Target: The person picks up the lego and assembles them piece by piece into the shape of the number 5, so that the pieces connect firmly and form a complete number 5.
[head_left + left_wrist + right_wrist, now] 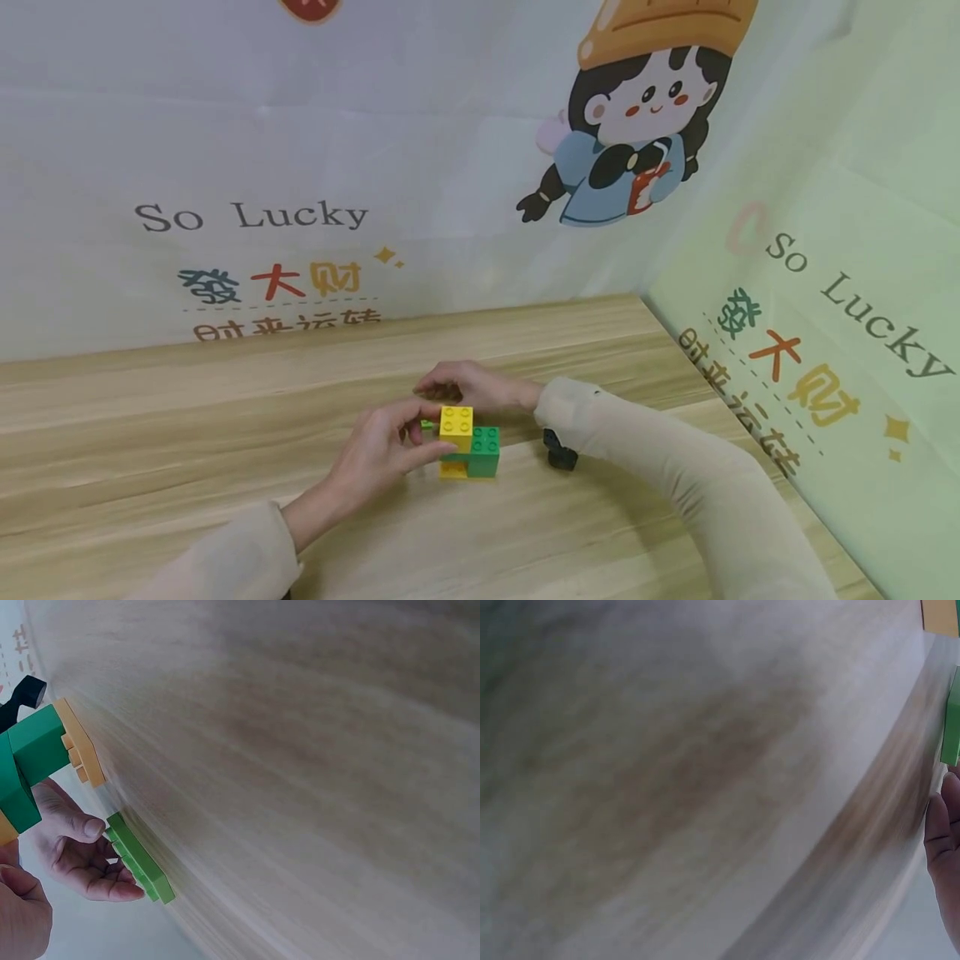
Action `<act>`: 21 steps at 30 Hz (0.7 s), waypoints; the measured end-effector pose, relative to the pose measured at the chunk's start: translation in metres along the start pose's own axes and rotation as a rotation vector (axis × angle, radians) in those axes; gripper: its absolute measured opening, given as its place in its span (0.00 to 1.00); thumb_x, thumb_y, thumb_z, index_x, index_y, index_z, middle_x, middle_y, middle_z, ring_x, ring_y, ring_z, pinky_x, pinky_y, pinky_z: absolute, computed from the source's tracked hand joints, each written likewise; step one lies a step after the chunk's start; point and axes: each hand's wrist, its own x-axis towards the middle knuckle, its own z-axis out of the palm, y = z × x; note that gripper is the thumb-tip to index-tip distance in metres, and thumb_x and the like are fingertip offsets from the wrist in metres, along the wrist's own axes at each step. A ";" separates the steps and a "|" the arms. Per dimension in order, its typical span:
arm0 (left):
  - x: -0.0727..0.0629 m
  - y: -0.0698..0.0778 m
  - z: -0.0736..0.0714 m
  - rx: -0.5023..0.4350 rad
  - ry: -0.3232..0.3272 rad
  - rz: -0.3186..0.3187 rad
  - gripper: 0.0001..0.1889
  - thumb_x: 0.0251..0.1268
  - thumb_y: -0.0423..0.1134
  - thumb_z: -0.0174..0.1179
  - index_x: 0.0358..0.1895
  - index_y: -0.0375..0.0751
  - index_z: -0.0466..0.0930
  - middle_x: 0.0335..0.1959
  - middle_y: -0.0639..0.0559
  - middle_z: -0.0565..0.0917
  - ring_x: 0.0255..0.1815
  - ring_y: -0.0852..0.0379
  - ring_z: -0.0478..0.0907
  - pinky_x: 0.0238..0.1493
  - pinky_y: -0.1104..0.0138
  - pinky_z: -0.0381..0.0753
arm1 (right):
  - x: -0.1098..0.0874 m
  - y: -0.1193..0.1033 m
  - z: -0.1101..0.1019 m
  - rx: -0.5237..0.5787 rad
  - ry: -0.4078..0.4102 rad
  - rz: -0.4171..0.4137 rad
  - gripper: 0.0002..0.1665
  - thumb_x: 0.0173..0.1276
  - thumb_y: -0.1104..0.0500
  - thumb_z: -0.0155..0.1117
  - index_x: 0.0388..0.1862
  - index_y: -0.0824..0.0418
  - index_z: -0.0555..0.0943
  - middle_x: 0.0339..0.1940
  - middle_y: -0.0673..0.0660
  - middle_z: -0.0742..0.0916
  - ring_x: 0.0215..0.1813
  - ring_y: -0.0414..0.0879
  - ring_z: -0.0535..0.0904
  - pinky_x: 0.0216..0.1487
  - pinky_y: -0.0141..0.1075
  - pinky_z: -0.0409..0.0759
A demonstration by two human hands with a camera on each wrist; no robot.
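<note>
My left hand (378,446) pinches a yellow toy brick (456,433) between thumb and fingers, at the top of a small stack. Under it sit green bricks (486,454), and a yellow-orange base brick (84,746) forms the bottom of the stack. Behind the stack, a flat light green brick (141,859) lies on the table, mostly hidden by the left hand in the head view. The right hand (476,387) is beside this light green brick, its thumb and loosely bent fingers spread near the studded side in the left wrist view.
A small black object (560,452) stands on the wooden table (187,450), right of the stack and close to the right sleeve (645,442). Printed white sheets (450,183) hang along the table's back and right edges.
</note>
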 end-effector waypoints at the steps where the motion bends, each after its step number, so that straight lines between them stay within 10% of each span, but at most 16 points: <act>1: 0.000 0.000 0.000 -0.001 -0.001 0.000 0.17 0.44 0.36 0.73 0.40 0.38 0.82 0.23 0.56 0.80 0.21 0.67 0.69 0.18 0.74 0.69 | 0.000 0.000 0.001 0.003 -0.002 0.000 0.27 0.61 0.65 0.66 0.60 0.61 0.74 0.54 0.53 0.80 0.54 0.40 0.76 0.56 0.28 0.72; 21: 0.000 -0.001 0.002 0.004 0.013 0.015 0.16 0.45 0.38 0.73 0.40 0.38 0.83 0.20 0.58 0.76 0.22 0.67 0.67 0.19 0.75 0.66 | -0.007 0.002 -0.002 -0.197 0.014 -0.066 0.18 0.63 0.60 0.65 0.53 0.60 0.80 0.47 0.51 0.81 0.47 0.42 0.72 0.51 0.31 0.71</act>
